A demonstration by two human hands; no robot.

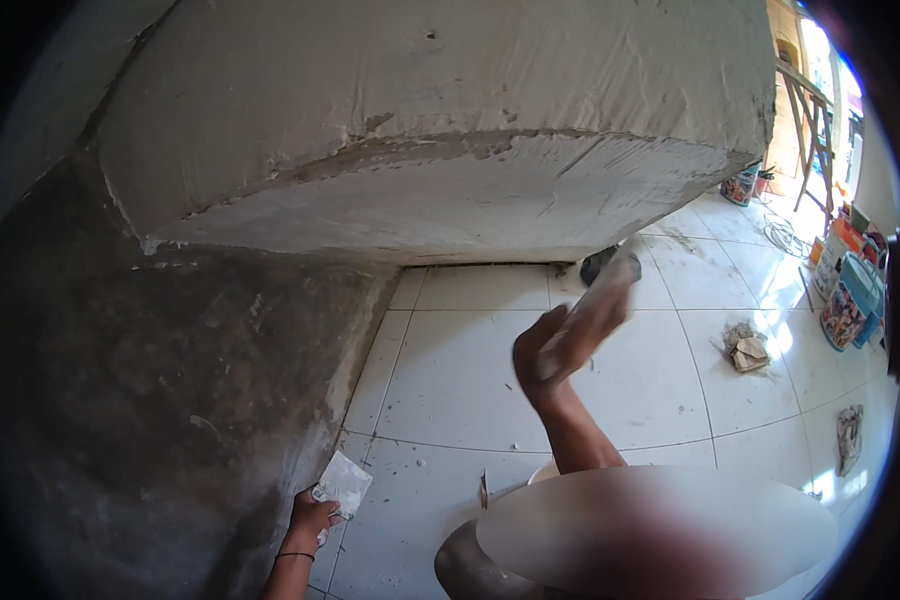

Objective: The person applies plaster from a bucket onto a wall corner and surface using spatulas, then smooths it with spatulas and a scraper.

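Note:
At lower left, my left hand [312, 515] is closed around a flat white square piece [345, 483] with some coloured print near its grip. It is beside the dark grey cement wall [170, 370]. My right hand [575, 345] is raised near the middle, below the plastered underside [450, 195] of a block. Its fingers wrap round a long flat greyish tool [615, 275], smeared by motion, so its exact kind does not show. The block's rough lower edge [390, 150] has ragged plaster along it.
White floor tiles [460, 370] carry scattered crumbs. To the right lie a crumpled tan lump [749, 353] and a grey rag [849, 440]. Paint buckets [850, 300], coiled wire [785, 238] and a wooden trestle [813, 130] stand further back. A blurred oval [660, 535] covers the lower right.

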